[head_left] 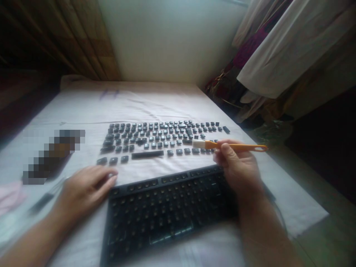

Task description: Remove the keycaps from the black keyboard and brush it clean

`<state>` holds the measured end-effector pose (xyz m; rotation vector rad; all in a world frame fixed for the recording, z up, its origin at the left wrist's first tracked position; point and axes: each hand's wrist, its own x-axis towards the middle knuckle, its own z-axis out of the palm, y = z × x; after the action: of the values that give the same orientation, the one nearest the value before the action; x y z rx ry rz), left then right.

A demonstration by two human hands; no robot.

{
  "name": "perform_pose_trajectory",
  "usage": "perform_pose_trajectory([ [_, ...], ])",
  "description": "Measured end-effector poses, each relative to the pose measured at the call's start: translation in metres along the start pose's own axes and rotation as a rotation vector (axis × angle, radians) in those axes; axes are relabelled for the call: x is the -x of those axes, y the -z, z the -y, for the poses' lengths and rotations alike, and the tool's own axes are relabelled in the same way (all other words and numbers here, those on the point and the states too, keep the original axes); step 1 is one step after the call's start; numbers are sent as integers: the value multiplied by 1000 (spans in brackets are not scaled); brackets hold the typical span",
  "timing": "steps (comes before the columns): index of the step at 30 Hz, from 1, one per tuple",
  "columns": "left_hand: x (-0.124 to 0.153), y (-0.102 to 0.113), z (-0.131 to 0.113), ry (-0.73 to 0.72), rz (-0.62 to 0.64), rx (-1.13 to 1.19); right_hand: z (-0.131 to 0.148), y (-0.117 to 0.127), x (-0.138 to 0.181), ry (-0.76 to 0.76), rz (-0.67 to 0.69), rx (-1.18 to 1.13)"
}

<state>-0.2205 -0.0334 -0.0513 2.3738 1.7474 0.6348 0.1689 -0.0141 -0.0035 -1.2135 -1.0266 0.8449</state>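
My right hand (239,167) is closed around a small brush (230,146) with an orange handle and pale bristles, held level above the far right of a black keyboard (164,211) whose keycaps are off. My left hand (87,187) lies flat and open on the white cloth (155,104), its fingertips touching the keyboard's far left corner. Beyond the keyboard, several black keycaps (161,135) lie in rows on the cloth, and the brush bristles hover over their right end.
A blurred-out dark object (52,154) lies on the cloth to the left. A thin dark tool (46,196) and a pink cloth (9,196) lie near the left edge. Hanging fabrics (283,48) stand right of the table; the wall is behind.
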Motion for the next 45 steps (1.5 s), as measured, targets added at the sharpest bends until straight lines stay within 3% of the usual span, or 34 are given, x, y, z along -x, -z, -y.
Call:
perform_pose_trajectory([
  [4, 0, -1, 2, 9, -11, 13, 14, 1, 4, 29, -15, -18],
  [10, -1, 0, 2, -3, -20, -11, 42, 18, 9, 127, 47, 234],
  [14, -1, -1, -2, -26, -41, -70, 46, 21, 6, 248, 143, 302],
  [18, -1, -4, -2, -102, -121, -133, 44, 12, 2, 298, 154, 317],
  [25, 9, 0, -2, -33, -64, -101, 14, 3, -3, 132, 353, 229],
  [30, 21, 3, -15, 147, -158, -46, 6, 11, -4, 4, 501, 230],
  [33, 22, 2, -21, 181, -177, -29, 8, 12, -3, -11, 588, 232],
  [40, 17, -3, -23, -60, -194, -169, 7, 8, 0, 201, 761, 381],
  [45, 17, -5, -22, -146, -187, -239, 8, 9, 1, 142, 840, 340],
])
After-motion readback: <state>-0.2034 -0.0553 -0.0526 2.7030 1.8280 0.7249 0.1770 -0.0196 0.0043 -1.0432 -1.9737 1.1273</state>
